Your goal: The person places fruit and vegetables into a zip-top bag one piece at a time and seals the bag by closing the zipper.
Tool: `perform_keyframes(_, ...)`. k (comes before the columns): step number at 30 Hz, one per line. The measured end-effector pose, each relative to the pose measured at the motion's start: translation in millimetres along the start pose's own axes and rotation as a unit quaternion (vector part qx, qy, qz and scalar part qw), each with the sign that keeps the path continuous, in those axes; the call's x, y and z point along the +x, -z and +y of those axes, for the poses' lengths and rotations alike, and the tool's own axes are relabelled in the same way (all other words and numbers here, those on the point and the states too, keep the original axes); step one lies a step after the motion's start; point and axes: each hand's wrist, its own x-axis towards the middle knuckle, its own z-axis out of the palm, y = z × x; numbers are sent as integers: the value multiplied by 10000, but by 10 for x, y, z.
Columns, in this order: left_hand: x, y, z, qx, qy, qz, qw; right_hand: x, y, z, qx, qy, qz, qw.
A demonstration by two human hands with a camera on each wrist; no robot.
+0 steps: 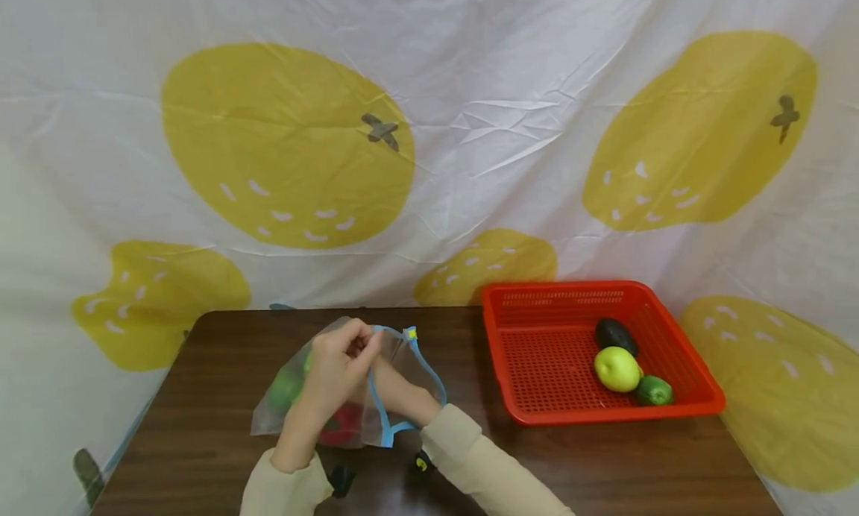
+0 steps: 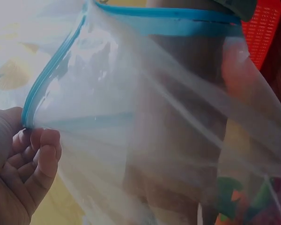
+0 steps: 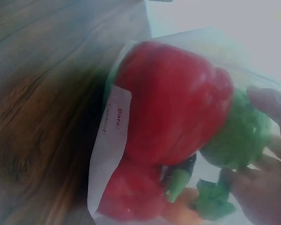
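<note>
In the head view, the bag (image 1: 371, 432) is lying left of the basket (image 1: 540, 370). In the left wrist view, the left hand (image 2: 23, 166) is pinching the bag's rim; in the right wrist view, the right hand (image 3: 264, 190) is spanning a green ball (image 3: 236, 138) inside the bag, though I cannot tell whether it is gripping.

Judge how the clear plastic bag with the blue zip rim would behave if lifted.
The clear, blue-rimmed plastic bag looks floppy, given its creased walls. It would probably sag, since a bulky, rounded red pepper lies inside.
</note>
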Motion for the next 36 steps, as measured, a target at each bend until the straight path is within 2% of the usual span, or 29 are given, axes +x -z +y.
perform_keyframes(3,-9,-15,-13,-68,74,57,9999,-16,45,-48,-675,-60,-288,9973)
perform_keyframes(5,-20,-25,-25,-104,140,95,9998,-61,88,-95,-917,-186,-273,9952)
perform_keyframes(8,-36,-36,-37,-122,217,145,9996,-177,204,-207,-919,-291,-271,9950)
perform_keyframes(10,-10,-21,31,-132,233,163,9995,-282,327,-304,-948,-219,-245,9950)
perform_keyframes(12,38,15,130,-147,234,163,9995,-373,513,-527,-870,-126,-274,9958)
perform_keyframes(15,118,67,280,-158,208,150,9995,-563,821,-737,-821,-310,53,9961)
perform_keyframes(17,145,79,311,-175,198,131,9996,-731,1052,-752,-756,-606,481,9941)
perform_keyframes(18,148,76,312,-180,194,138,9996,-833,1159,-679,-871,-796,776,9900)
perform_keyframes(20,151,72,313,-186,182,153,9995,-1038,1390,-503,-1145,-1178,1348,9772)
perform_keyframes(21,150,71,311,-187,178,159,9995,-1137,1512,-415,-1412,-1369,1583,9676)
perform_keyframes(24,144,69,302,-195,176,183,9995,-1401,1866,-242,-2383,-2043,1992,9283)
perform_keyframes(28,134,61,281,-229,143,184,9995,-1702,2239,-84,-3133,-2946,1997,8804)
perform_keyframes(31,127,48,259,-259,99,172,9995,-1855,2448,-48,-3210,-3503,1951,8580)
perform_keyframes(36,129,42,242,-308,76,179,9993,-1959,2754,3,-3147,-4201,1927,8290)
